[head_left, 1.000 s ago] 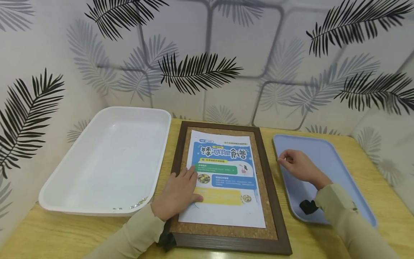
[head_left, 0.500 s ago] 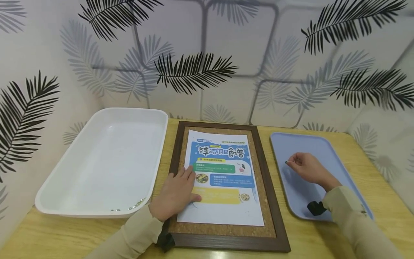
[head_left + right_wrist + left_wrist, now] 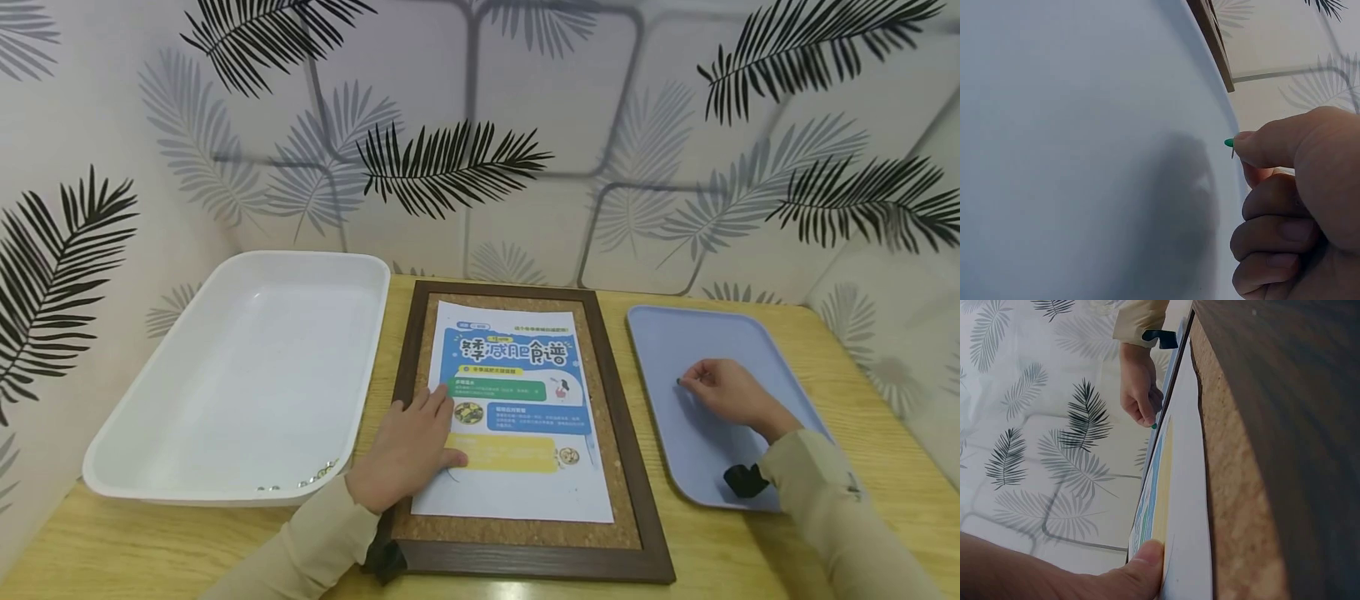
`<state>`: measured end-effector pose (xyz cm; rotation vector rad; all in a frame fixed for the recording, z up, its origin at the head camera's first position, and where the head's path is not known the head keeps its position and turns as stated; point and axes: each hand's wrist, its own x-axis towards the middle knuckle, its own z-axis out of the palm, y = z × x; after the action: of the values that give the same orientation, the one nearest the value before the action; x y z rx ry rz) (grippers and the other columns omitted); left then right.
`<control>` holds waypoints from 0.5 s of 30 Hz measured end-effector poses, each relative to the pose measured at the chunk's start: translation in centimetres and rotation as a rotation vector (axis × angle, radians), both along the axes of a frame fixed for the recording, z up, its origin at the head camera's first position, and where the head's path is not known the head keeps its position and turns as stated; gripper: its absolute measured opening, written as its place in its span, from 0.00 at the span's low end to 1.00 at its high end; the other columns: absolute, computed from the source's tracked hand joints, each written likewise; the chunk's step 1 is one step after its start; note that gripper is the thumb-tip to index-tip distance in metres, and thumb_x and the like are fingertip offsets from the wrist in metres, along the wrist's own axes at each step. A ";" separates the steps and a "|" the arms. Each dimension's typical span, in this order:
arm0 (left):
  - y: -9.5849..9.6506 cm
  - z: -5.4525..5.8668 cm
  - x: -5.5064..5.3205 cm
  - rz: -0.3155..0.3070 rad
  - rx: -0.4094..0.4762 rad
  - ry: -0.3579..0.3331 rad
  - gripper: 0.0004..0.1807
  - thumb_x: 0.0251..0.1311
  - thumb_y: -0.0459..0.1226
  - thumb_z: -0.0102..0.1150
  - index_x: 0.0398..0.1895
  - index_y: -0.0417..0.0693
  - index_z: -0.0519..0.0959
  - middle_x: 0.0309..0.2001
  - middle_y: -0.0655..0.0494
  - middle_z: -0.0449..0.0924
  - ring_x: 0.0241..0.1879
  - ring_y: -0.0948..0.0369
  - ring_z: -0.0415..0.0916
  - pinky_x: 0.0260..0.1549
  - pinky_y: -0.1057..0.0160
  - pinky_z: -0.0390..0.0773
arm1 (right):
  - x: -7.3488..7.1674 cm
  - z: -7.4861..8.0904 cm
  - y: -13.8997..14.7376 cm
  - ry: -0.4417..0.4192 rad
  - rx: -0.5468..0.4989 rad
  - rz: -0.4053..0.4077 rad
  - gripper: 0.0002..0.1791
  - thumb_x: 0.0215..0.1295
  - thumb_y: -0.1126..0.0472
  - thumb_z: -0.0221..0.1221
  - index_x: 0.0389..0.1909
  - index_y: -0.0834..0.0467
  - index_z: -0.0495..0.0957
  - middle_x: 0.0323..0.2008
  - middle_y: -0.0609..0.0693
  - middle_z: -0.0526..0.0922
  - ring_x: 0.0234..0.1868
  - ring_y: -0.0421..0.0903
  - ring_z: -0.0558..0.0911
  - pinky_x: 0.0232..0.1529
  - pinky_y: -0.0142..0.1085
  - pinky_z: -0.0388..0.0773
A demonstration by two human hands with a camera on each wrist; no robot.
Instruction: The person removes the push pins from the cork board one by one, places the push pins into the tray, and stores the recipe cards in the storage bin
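A printed sheet [image 3: 517,492] with blue, green and yellow panels lies on a cork board [image 3: 630,533] framed in dark brown wood. My left hand [image 3: 411,446] rests flat over the sheet's left edge, fingers straight; its thumb [image 3: 1141,569] touches the paper in the left wrist view. Over the blue tray [image 3: 697,333], my right hand [image 3: 723,392] pinches a green thumbtack [image 3: 1229,142] between thumb and forefinger. The tack's thin metal point hangs downward, and the other fingers of that hand are curled.
To the left stands a large white tray [image 3: 247,375] with several small shiny pieces [image 3: 318,475] along its near edge. Behind the wooden table [image 3: 112,542] rises a leaf-patterned wall [image 3: 540,225]. Black straps hang at both wrists.
My right hand has moved rightward from the tray's left edge to over the tray, holding the thumbtack. The left hand stays on the sheet. The head view has shifted slightly.
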<state>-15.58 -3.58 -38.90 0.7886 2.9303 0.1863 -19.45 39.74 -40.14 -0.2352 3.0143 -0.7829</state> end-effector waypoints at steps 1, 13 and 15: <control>0.0 0.0 0.0 -0.003 -0.002 0.005 0.41 0.58 0.55 0.60 0.66 0.34 0.66 0.69 0.40 0.63 0.68 0.44 0.62 0.56 0.43 0.69 | 0.0 0.0 0.1 -0.004 -0.001 -0.002 0.11 0.68 0.64 0.56 0.33 0.70 0.78 0.14 0.43 0.67 0.14 0.34 0.63 0.20 0.31 0.63; 0.0 -0.1 -0.1 -0.007 -0.029 0.030 0.42 0.58 0.57 0.59 0.66 0.35 0.66 0.70 0.41 0.63 0.68 0.45 0.62 0.54 0.45 0.70 | 0.4 -0.1 0.5 -0.018 0.003 -0.049 0.10 0.66 0.64 0.56 0.33 0.69 0.77 0.17 0.45 0.73 0.17 0.35 0.66 0.20 0.31 0.64; 0.0 -0.2 -0.1 -0.010 -0.024 0.028 0.42 0.58 0.57 0.59 0.66 0.34 0.66 0.70 0.40 0.63 0.68 0.44 0.62 0.54 0.45 0.70 | 0.3 0.0 0.7 -0.005 0.012 -0.054 0.10 0.66 0.64 0.56 0.32 0.69 0.77 0.16 0.44 0.72 0.17 0.35 0.65 0.20 0.31 0.64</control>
<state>-15.66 -3.57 -39.11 0.8085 2.9483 0.1399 -19.15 40.39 -40.11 -0.1522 3.0312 -0.7673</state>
